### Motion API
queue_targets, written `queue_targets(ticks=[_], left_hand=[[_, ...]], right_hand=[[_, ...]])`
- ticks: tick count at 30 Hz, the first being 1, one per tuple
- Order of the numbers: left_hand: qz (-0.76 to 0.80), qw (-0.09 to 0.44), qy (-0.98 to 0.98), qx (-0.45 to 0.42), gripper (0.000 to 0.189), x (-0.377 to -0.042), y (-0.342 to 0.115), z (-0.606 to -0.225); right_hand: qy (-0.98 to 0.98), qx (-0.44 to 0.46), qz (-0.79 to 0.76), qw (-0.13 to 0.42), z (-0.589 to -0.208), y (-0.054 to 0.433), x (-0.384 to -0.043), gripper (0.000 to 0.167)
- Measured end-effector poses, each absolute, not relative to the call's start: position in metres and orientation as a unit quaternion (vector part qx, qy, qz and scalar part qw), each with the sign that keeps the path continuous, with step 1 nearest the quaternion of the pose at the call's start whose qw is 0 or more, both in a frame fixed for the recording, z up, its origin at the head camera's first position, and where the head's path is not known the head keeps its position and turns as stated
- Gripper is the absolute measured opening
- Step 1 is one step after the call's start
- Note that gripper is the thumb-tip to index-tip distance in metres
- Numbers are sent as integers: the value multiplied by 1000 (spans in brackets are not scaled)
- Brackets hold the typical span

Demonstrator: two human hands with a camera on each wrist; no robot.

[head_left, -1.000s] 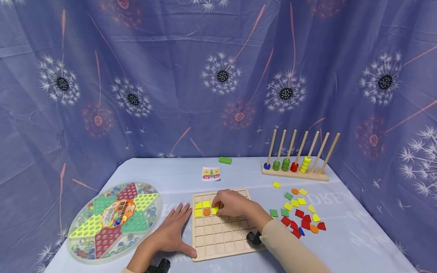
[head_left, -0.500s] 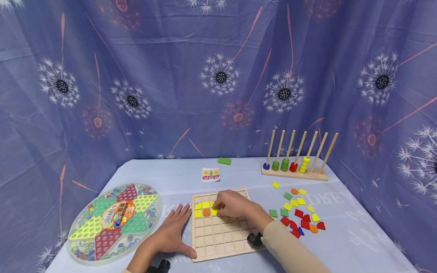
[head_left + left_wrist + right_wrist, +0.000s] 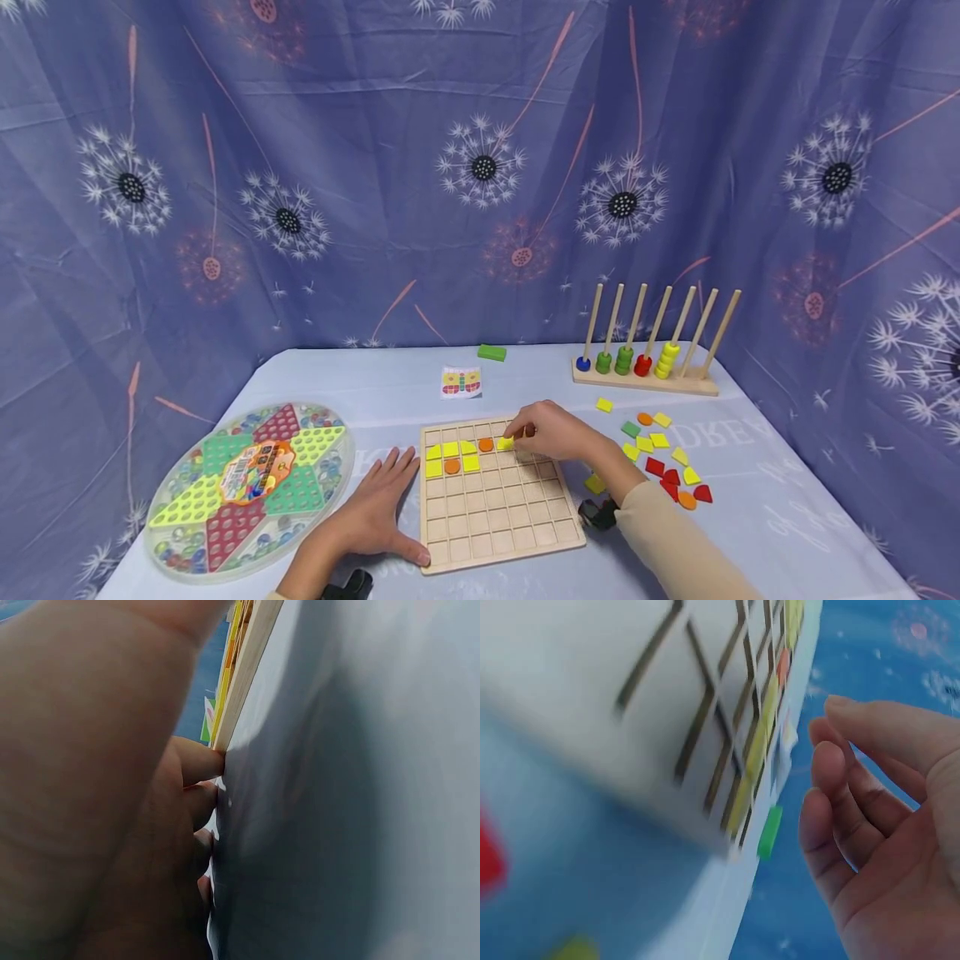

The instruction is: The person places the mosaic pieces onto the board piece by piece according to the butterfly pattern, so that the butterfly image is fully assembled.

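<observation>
A square wooden grid board point(image 3: 491, 508) lies flat on the table. Near its upper left are yellow tiles point(image 3: 451, 450), some with a rounded corner, and orange round tiles point(image 3: 452, 467). My left hand point(image 3: 375, 510) rests on the table with fingers spread, its thumb touching the board's lower left corner. Over the board's upper right is my right hand point(image 3: 551, 429), its fingertips by a yellow tile point(image 3: 506, 443). In the right wrist view its fingers are loosely curled, with no tile visible between them. Part of the board is hidden under this hand.
Loose yellow, red, green and orange tiles point(image 3: 655, 466) lie right of the board. A peg rack point(image 3: 645, 381) with coloured beads stands at the back right. A butterfly picture card point(image 3: 461, 382) and a green block point(image 3: 492, 352) lie behind the board. A round marble game board point(image 3: 251, 492) is at left.
My right hand has moved right along the board, uncovering a yellow tile and an orange round tile. My left hand has stayed in place. The right forearm covers more of the loose tiles.
</observation>
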State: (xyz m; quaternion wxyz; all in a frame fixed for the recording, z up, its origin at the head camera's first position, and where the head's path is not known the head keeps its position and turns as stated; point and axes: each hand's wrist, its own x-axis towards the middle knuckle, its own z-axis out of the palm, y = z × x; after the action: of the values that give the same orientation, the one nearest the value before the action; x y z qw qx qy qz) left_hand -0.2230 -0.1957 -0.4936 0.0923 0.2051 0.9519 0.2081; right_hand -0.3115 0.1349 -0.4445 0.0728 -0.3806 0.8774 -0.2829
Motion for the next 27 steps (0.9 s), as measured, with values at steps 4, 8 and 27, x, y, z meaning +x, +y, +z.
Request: queue_targets(ticks=[4,8,27], left_hand=[[211,92,951,208,140,-223,-195,-492],[209,91,952,206,140,-222,-195,-493],[202,90,955,199,141,-222,-195,-492]], right_hand=[[886,-339,-305,83,-445,161,-314,18],[892,-295,-330,86,-448,191,-317,17],[962,-41,-256,80,-458,289,-320,35]])
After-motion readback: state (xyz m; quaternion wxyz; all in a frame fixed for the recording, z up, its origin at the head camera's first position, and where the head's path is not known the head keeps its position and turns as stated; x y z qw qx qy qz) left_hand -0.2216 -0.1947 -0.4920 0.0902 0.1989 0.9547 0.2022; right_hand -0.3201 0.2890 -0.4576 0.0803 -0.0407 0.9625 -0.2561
